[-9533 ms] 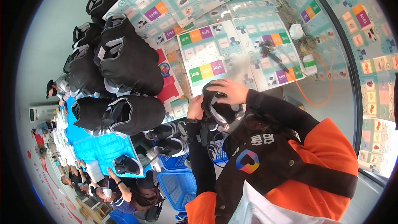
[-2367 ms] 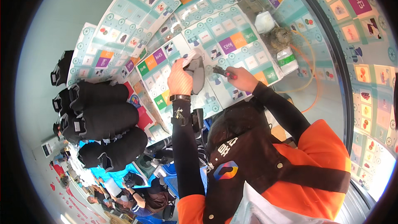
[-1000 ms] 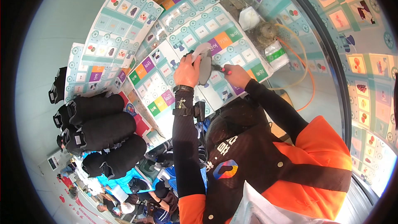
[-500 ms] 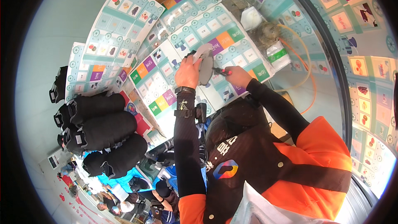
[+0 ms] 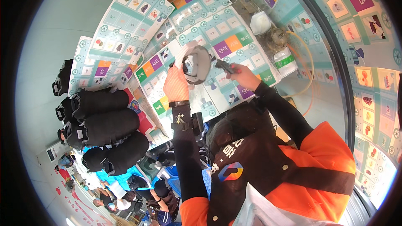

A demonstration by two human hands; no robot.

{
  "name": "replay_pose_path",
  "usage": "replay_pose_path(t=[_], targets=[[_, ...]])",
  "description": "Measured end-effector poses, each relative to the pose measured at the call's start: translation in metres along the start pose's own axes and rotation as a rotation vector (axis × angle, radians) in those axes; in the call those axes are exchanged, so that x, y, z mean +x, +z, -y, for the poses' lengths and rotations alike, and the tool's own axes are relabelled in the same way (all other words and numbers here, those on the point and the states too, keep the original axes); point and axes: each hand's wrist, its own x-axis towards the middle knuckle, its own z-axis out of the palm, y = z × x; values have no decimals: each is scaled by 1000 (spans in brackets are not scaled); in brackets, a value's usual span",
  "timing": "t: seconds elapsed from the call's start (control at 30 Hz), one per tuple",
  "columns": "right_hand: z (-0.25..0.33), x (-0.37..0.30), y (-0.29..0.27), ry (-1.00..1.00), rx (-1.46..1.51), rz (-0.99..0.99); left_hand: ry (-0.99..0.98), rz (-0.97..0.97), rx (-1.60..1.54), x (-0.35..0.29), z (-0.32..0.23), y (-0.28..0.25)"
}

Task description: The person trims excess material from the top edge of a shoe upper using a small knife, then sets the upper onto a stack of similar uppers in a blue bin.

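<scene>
Worktop [image 5: 201, 104] covered in printed sheets, near edge slanting up to the right, sheet surface showing on every side of both hands. Printed panel [image 5: 125, 21] leans up along the far left, bounding room there. Black padded bundles [image 5: 111, 123] lie side by side off the left edge, crowding that corner. Dark frame bar [image 5: 335, 50] curves down the right, well apart from the hands; between it and the worktop's right edge, a pale hose [image 5: 312, 65] loops. Left hand [image 5: 178, 86] grips a grey looped piece [image 5: 203, 65] by its left side, over the worktop's middle (contact with the sheet: can't tell). Right hand [image 5: 245, 77], near the right edge, has its fingers closed round a dark tool [image 5: 222, 65] with red on it, tip pointing at the piece, small gap between.
</scene>
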Motion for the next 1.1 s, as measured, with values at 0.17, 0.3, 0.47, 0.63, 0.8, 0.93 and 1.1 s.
replay_pose_path(t=[0.17,0.3,0.47,0.63,0.8,0.93,1.1], targets=[[28,17,25,19,-234,10,-123,153,-74,-27,40,22],[20,35,37,93,-293,118,-194,237,-274,-32,40,24],[10,57,53,32,-417,13,-177,289,-323,-42,56,14],[19,51,75,35,-448,-27,-210,299,-424,-41,65,13],[12,50,75,73,-432,18,-68,308,-342,-37,64,13],[-2,54,75,75,-450,-72,-169,300,-387,-34,61,12],[-1,48,74,62,-524,-2,-152,304,-348,-32,55,4]])
